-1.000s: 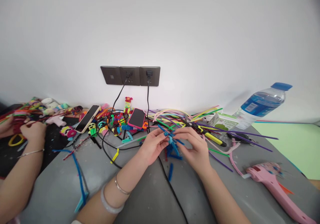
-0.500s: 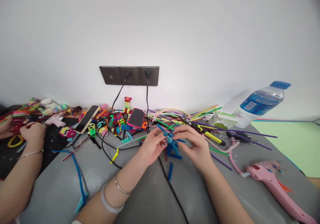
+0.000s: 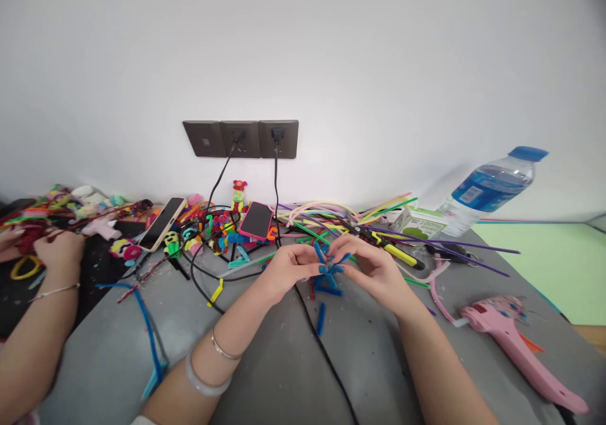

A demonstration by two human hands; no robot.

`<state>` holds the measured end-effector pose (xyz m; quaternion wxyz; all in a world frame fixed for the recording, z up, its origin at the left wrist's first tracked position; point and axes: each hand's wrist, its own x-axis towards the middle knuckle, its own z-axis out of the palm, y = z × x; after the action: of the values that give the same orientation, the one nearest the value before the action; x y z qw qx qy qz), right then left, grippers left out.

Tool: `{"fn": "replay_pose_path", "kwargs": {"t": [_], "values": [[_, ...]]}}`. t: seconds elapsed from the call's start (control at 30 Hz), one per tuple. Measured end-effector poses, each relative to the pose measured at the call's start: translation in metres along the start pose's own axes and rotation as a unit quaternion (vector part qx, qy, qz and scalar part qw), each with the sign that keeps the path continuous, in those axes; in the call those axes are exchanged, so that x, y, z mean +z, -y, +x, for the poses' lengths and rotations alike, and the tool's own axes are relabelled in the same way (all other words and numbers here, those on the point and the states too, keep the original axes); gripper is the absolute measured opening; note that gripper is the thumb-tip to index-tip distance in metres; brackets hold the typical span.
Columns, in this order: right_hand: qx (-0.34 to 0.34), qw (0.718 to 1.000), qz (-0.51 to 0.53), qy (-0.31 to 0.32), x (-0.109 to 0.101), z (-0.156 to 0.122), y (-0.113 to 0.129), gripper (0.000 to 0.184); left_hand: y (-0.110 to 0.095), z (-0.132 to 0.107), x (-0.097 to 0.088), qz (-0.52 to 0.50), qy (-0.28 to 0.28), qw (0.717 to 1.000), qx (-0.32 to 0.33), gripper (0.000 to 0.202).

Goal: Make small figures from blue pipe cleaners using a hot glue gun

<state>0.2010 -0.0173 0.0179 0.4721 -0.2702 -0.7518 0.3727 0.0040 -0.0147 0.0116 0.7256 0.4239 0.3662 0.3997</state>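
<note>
Between my two hands is a bundle of short blue pipe cleaners (image 3: 332,280), its pieces sticking out in several directions. My left hand (image 3: 293,273) pinches it from the left with thumb and fingers. From the right, my right hand (image 3: 372,270) grips it too, fingertips nearly meeting those of the left; its centre is partly hidden by the fingers. Just below lie loose cut pieces of blue pipe cleaner (image 3: 321,319) on the grey table (image 3: 265,374). A longer bent blue pipe cleaner (image 3: 150,327) rests to the left, over a light blue piece.
At right are a pink glue gun (image 3: 516,349), yellow-black pliers (image 3: 398,254), a small box (image 3: 421,223) and a tilted water bottle (image 3: 492,188). Phones (image 3: 256,221), pipe-cleaner figures (image 3: 239,194) and black cables (image 3: 312,330) lie behind and across. A co-worker's hands (image 3: 59,251) work at far left.
My fingers have shifted around the blue bundle, which has turned slightly, and my left thumb now presses nearer its middle. The whole view has moved a little.
</note>
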Motion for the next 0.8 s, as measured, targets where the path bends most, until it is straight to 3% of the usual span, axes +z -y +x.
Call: {"fn": "replay_pose_path", "kwargs": {"t": [0.33,0.47,0.63,0.8], "values": [[0.098,0.987,0.127,0.023,0.001,-0.003,-0.001,0.011,0.003,-0.004,0.002,0.059,0.079,0.993,-0.068,0.048],[0.146,0.98,0.136,-0.001,0.002,-0.002,-0.004,0.015,0.003,-0.003,0.0,0.085,0.085,0.99,-0.071,0.047],[0.179,0.971,0.128,-0.089,0.005,0.0,-0.011,0.016,0.003,-0.002,-0.002,0.149,0.047,0.987,0.032,0.036],[0.18,0.964,0.111,-0.158,0.011,0.003,-0.017,0.016,0.006,-0.002,0.002,0.341,-0.039,0.925,0.164,0.014]]}}
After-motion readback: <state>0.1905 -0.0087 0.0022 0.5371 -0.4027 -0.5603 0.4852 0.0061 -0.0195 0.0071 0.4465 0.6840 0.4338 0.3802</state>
